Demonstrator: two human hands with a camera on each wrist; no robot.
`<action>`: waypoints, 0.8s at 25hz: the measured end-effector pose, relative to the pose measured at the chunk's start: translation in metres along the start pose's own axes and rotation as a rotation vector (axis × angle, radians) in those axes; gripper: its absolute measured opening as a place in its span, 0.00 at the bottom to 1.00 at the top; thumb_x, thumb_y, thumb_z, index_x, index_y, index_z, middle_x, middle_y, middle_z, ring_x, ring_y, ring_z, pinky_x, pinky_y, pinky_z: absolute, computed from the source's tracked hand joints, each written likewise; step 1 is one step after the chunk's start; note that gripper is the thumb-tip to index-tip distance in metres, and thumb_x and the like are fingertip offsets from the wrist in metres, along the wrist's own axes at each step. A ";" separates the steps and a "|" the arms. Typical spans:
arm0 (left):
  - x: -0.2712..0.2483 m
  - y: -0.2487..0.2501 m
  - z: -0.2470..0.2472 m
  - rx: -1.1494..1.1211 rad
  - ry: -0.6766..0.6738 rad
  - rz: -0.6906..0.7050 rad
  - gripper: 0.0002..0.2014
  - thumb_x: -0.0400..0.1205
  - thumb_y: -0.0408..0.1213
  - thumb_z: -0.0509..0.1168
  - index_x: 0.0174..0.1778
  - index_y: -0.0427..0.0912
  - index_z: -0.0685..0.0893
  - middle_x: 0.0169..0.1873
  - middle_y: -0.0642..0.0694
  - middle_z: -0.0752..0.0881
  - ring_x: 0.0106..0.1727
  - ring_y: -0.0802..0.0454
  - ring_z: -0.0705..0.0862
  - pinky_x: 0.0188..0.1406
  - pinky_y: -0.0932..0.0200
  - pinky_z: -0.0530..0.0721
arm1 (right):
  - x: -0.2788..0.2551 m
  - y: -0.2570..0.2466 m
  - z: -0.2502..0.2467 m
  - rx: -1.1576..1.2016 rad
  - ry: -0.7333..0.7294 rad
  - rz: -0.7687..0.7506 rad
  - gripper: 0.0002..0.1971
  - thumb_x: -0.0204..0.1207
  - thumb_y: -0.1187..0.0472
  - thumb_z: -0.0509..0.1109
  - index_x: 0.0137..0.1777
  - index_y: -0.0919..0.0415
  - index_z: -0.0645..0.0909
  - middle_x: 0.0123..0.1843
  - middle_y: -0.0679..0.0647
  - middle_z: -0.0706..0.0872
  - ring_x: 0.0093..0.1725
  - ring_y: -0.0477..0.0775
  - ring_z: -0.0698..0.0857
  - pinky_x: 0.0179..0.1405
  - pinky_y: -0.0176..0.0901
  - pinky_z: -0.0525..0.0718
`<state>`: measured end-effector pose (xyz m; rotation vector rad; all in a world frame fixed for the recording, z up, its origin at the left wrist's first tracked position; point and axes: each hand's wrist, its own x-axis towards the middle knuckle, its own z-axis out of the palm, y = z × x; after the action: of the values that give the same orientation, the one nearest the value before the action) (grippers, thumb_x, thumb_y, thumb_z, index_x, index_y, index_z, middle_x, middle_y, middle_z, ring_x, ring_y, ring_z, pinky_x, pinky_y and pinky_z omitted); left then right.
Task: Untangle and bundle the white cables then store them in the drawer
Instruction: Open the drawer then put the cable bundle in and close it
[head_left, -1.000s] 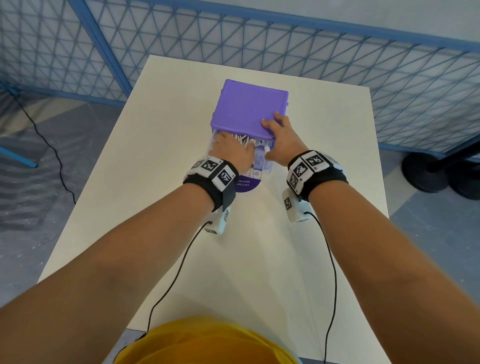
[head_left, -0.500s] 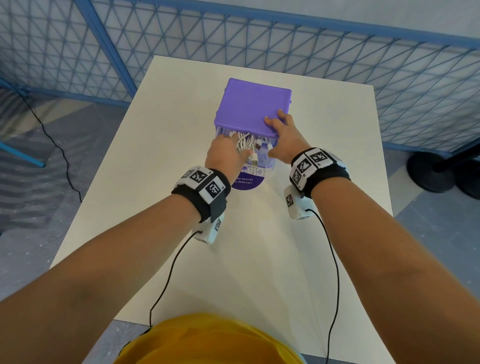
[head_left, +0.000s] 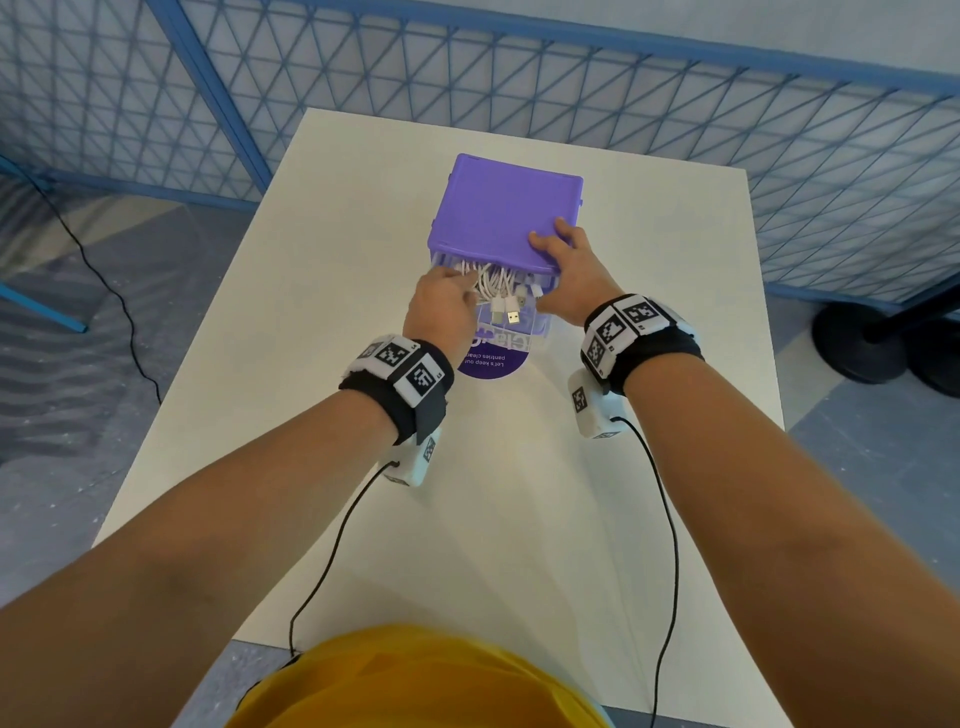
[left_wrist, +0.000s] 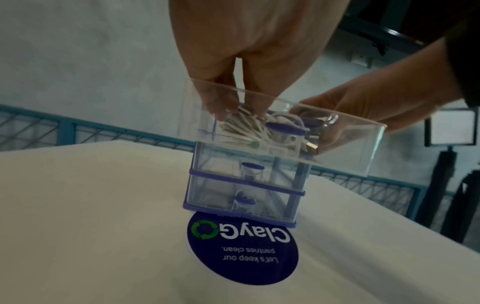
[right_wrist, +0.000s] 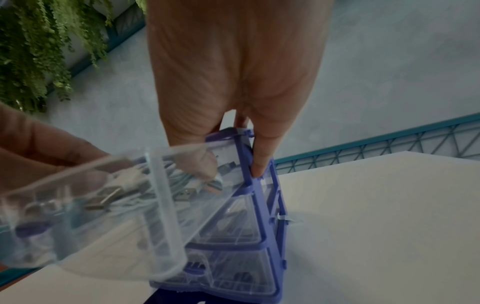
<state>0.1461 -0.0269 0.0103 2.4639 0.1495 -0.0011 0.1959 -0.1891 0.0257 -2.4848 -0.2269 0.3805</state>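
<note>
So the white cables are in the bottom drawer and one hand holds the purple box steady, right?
Not the bottom one: the white cables sit in the pulled-out top drawer, as the left wrist view shows. The right hand does hold the purple drawer unit steady.

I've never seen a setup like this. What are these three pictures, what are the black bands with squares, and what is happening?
No machine here: a person works with bare hands. The black wrist straps carry small cameras. The wide picture comes from a head camera; the other two look along each hand. On the white table stands a purple drawer unit, partly on a round sticker, its clear top drawer pulled out. The left hand pinches the bundled white cables inside that drawer; the right hand grips the unit's top corner, steadying it.
</note>
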 end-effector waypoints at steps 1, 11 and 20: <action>0.003 0.002 0.000 -0.053 0.013 -0.021 0.16 0.82 0.32 0.62 0.65 0.37 0.82 0.62 0.36 0.82 0.59 0.39 0.82 0.60 0.50 0.83 | 0.000 0.000 0.000 -0.004 -0.005 0.002 0.40 0.65 0.71 0.74 0.76 0.57 0.60 0.82 0.58 0.49 0.79 0.59 0.61 0.74 0.44 0.67; -0.004 0.004 -0.008 0.012 -0.021 0.107 0.16 0.82 0.36 0.61 0.64 0.35 0.82 0.65 0.37 0.79 0.64 0.41 0.79 0.64 0.46 0.80 | 0.000 0.002 -0.002 0.024 0.005 -0.002 0.32 0.72 0.66 0.68 0.76 0.56 0.62 0.82 0.57 0.51 0.80 0.58 0.60 0.77 0.43 0.63; -0.034 0.000 0.004 -0.593 0.195 -0.540 0.15 0.81 0.35 0.62 0.60 0.31 0.72 0.54 0.39 0.75 0.51 0.46 0.79 0.25 0.85 0.73 | 0.004 0.002 0.002 0.188 0.089 0.016 0.19 0.83 0.63 0.53 0.72 0.63 0.69 0.81 0.61 0.57 0.79 0.58 0.61 0.47 0.13 0.57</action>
<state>0.1123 -0.0334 0.0084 1.7688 0.7778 0.0439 0.1993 -0.1886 0.0226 -2.3130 -0.1290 0.2827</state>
